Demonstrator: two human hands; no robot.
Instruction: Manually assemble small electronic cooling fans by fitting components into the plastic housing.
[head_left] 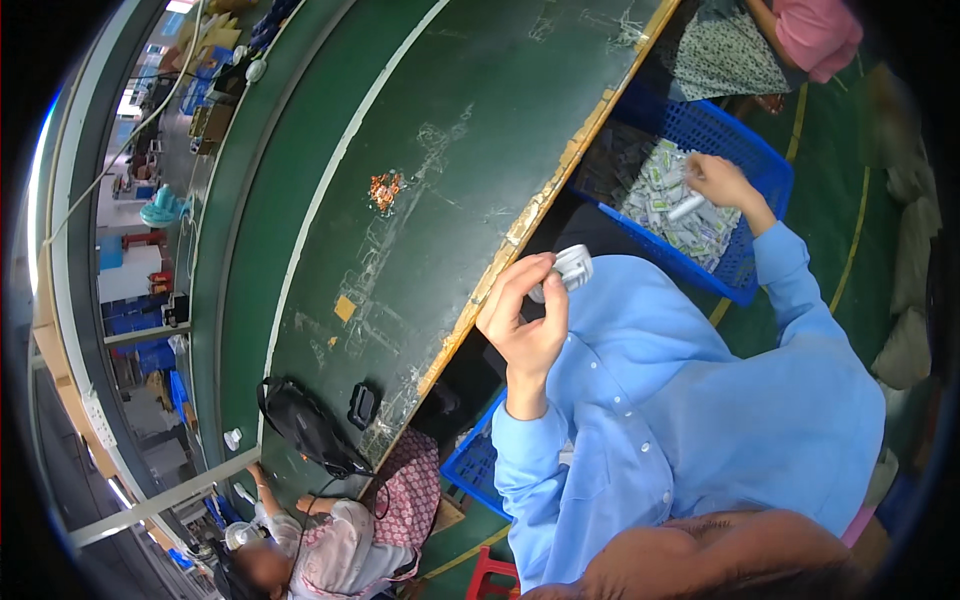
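My left hand (523, 325) is raised beside the table edge, thumb and fingers closed on a small white plastic piece (572, 268) with rounded edges. Its exact kind is unclear. Over on the right, my right hand (722, 184) reaches above a blue plastic basket (768, 158), its curled fingertips smeared by motion. Inside the basket lie many small white pieces with green and grey markings (672, 190). Just under my right hand is a plain white oblong piece (687, 207); whether the hand touches it cannot be made out.
A long green worktable (420, 270) with a worn wooden edge runs along my left. On it are copper-coloured bits (384, 192), a yellow square (345, 308), a black bag (310, 428) and a black case (364, 405). Co-workers sit at both ends; a red stool (490, 572) stands behind.
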